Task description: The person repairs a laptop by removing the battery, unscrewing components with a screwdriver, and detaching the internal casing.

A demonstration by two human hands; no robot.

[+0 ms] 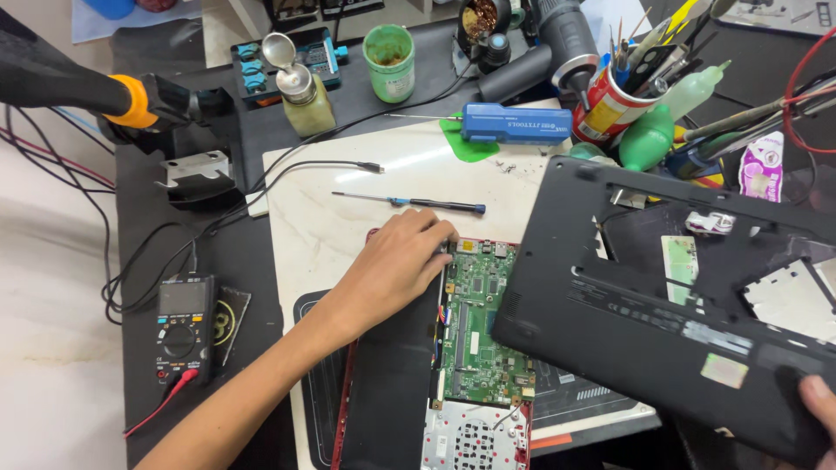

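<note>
The left hand [396, 265] lay flat on the opened red laptop [435, 392], with its fingers spread and pressing near the top left corner of the green circuit board [481, 318]; it gripped nothing. The right hand [820, 409] showed only at the frame edge, at about 4 o'clock from the board, and its fingers were closed on the lower corner of the black bottom cover [679, 296]. This cover was lifted off the laptop and held tilted above its right side.

At 12 o'clock from the left hand a thin screwdriver [409, 202] with black handle lay on the pale work mat [305, 218]. Further at 12 o'clock stood a blue tool case [514, 124]. At 9 o'clock from the left hand, well apart, a black multimeter [183, 326] rested on the dark table. At 1 o'clock a red can [610, 109] full of tools stood.
</note>
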